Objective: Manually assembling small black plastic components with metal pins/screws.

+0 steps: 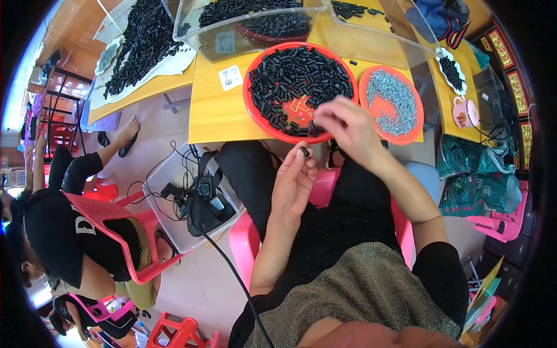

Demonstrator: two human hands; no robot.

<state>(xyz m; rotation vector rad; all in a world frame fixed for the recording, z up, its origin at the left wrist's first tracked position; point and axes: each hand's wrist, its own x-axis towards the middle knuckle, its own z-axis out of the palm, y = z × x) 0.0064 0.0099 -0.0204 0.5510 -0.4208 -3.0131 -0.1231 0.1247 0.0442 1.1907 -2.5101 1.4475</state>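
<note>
My left hand (296, 177) pinches a small black plastic cylinder (304, 152) between thumb and fingertips, just off the table's front edge. Above it stands a round red tray (250, 110) heaped with short black cylinders (307, 72); a patch of its patterned bottom shows through at the front. Over the tray's front right rim is my right hand (343, 124), its fingers bent together and slightly blurred. What they hold, if anything, cannot be made out. To its right, an orange-red oval plate (415, 136) carries many small silvery screws (394, 98).
Clear plastic bins (249, 32) with more black pieces line the far side of the yellow table (214, 122). A white dish (451, 72) and a pink mug (464, 112) stand at right. At left are a cable-filled bin (168, 197) and a seated person (75, 232).
</note>
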